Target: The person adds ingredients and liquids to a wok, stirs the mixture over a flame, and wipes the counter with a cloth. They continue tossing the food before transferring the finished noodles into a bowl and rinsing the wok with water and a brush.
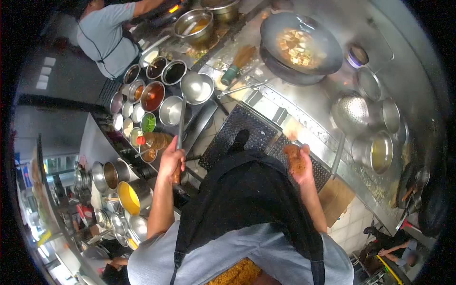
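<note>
My left hand point(172, 164) is wrapped round the wooden-ended handle of a long steel ladle point(193, 85). The ladle's bowl overlaps a steel bowl of white contents point(205, 91) among the seasoning containers. In my right hand point(305, 167) is a crumpled brown cloth point(295, 159), held near the stove's front edge. Farther forward, a large dark wok point(327, 50) sits on the stove with pale and browned food pieces point(297, 46) in it. A bamboo brush with a green binding point(237, 65) lies left of the wok.
Containers of sauces, including a red one point(153, 96), stand at the left beside a red-capped bottle point(156, 140). A perforated strainer point(350, 111) and steel pots point(381, 151) are at the right. A co-worker point(107, 35) stands at the upper left; black mats point(237, 135) cover the floor.
</note>
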Demonstrator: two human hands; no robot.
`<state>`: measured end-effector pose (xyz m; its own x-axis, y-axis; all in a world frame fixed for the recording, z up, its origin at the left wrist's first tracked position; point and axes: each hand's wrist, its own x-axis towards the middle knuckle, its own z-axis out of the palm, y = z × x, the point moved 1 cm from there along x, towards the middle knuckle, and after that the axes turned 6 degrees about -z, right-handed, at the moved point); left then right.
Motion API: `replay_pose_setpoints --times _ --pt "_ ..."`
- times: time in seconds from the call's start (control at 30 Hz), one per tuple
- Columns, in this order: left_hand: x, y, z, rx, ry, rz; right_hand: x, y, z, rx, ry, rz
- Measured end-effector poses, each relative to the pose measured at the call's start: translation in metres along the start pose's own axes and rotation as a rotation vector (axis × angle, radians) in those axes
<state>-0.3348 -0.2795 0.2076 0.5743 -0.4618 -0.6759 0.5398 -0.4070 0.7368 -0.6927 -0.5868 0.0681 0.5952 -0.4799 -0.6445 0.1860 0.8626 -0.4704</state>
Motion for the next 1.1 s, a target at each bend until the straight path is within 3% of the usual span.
replay_pose_setpoints --times 0.17,0.23,0.37,0.43,0.63,0.87,0.97,1.1 --pt "0.003 -0.005 0.015 0.132 0.131 -0.006 -0.002 -0.010 0.017 -0.047 -0.040 -0.001" --pt "0.008 -0.010 0.015 0.183 0.189 -0.006 -0.001 -0.009 0.018 0.006 0.035 -0.040" --pt "0.014 -0.012 0.012 0.181 0.175 -0.053 -0.003 -0.008 0.013 -0.039 -0.006 -0.021" --pt "0.018 -0.010 0.008 -0.136 0.052 -0.055 -0.001 -0.002 0.014 0.000 0.089 -0.059" --pt "0.016 0.005 -0.002 -0.528 -0.074 -0.201 0.001 0.003 0.006 0.001 0.009 -0.004" --pt "0.013 -0.005 0.000 -0.517 -0.113 -0.150 -0.001 0.003 0.002 -0.010 -0.025 -0.013" --pt "0.003 -0.002 0.003 -0.523 -0.120 -0.126 -0.004 0.003 0.002 0.004 0.065 -0.012" --pt "-0.015 0.002 0.003 -0.739 -0.167 -0.126 0.003 0.008 -0.007 0.017 0.049 -0.014"
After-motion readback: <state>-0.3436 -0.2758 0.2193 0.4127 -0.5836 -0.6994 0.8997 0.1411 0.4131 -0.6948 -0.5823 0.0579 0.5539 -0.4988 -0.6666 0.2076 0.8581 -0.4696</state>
